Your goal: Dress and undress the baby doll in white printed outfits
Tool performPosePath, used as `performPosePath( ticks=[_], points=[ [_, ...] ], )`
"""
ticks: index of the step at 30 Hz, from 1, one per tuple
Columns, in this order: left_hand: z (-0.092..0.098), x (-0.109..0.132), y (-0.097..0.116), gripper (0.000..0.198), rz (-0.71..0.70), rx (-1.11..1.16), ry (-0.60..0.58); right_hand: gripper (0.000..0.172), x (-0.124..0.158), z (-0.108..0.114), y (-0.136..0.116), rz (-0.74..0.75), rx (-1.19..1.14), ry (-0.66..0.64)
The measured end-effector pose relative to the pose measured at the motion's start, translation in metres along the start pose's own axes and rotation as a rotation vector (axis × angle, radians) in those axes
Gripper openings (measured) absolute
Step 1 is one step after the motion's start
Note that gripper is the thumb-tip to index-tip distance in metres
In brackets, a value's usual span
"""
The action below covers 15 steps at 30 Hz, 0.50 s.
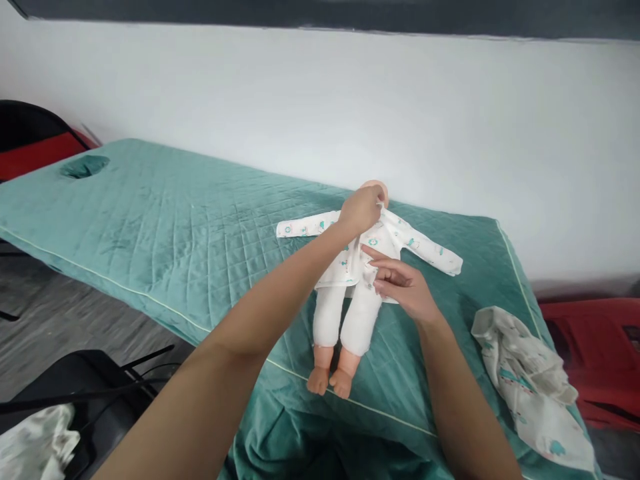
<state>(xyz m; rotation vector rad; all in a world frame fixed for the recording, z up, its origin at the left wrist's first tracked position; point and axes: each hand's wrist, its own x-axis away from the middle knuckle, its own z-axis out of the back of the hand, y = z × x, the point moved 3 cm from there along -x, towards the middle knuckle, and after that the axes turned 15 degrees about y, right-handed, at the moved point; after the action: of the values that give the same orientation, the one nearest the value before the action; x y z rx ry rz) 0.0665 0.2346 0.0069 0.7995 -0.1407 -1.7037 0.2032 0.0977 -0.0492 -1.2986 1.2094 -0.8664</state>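
A baby doll (331, 363) lies on its back on the green bed, feet toward me. It wears white trousers (360, 320) and a white long-sleeved baby shirt (430, 253) with small teal prints, its sleeves spread out sideways. My left hand (361, 210) is at the doll's neck, fingers closed on the shirt's collar, and hides most of the head. Over the lower shirt front is my right hand (403, 283), index finger stretched to the front edge and thumb apart from it. I see nothing held in it.
The quilted green bed (165, 207) stands along a white wall and has a face hole (85, 166) at the far left. A printed cloth (530, 387) lies crumpled at the right edge. Chairs flank the bed: a black one (75, 380) bearing white fabric, and a red one (595, 347).
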Motion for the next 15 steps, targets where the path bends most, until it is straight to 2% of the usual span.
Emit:
performPosePath(
  ticks=[3, 7, 10, 15],
  points=[
    [0.0, -0.001, -0.018, 0.034, 0.067, 0.017, 0.112, 0.022, 0.0, 0.0, -0.001, 0.036, -0.047, 0.061],
    [0.004, 0.017, -0.033, 0.024, 0.067, 0.065, 0.26, 0.013, -0.004, 0.005, -0.003, 0.185, -0.081, 0.299],
    [0.012, 0.049, -0.046, 0.019, 0.068, 0.153, 0.358, 0.024, -0.007, 0.005, -0.003, 0.289, 0.064, 0.34],
    [0.025, 0.128, -0.075, 0.018, 0.137, 0.226, 0.442, 0.046, -0.01, -0.004, 0.006, 0.394, 0.458, 0.231]
  ],
)
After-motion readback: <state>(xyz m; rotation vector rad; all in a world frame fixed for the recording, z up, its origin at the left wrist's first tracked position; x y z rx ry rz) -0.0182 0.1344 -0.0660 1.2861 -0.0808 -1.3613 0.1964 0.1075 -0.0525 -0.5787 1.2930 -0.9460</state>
